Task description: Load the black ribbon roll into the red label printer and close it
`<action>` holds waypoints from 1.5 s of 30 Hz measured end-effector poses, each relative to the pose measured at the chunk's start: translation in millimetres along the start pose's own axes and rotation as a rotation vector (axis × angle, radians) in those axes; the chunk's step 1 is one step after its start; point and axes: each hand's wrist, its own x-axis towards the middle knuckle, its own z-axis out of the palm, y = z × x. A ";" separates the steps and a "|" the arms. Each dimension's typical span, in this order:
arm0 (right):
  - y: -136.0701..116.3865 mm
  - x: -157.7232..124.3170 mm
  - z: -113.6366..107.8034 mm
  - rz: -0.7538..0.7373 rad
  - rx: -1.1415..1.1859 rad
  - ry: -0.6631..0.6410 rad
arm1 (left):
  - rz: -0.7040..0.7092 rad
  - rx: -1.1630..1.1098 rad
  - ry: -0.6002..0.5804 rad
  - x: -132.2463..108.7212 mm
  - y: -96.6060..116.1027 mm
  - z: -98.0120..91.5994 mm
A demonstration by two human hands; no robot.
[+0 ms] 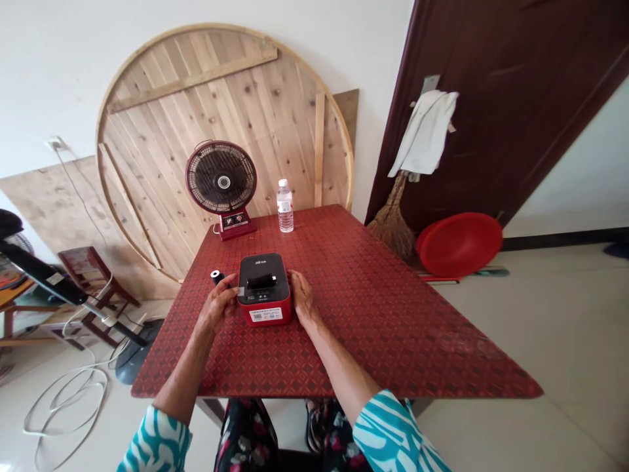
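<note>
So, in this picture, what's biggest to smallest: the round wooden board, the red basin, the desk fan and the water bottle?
1. The round wooden board looks biggest.
2. The red basin and the desk fan look close, and their different distances from the camera make them too unsure to rank.
3. The water bottle looks smallest.

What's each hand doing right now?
Left hand: half-curled against the red-and-black box-shaped device, grip unclear.
Right hand: fingers on that device's other side, grip unclear.
</note>
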 end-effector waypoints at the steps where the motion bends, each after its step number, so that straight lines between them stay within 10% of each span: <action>1: 0.3 0.1 0.0 -0.004 -0.006 -0.001 | -0.009 -0.017 -0.017 0.3 -0.6 -0.9; 21: -14.0 -8.5 -1.5 -0.038 -0.099 -0.008 | -0.246 -0.227 -0.147 7.3 -5.5 0.0; 45: 14.8 4.7 -8.4 -0.013 -0.083 -0.020 | -0.086 -0.058 0.010 5.3 -9.7 8.9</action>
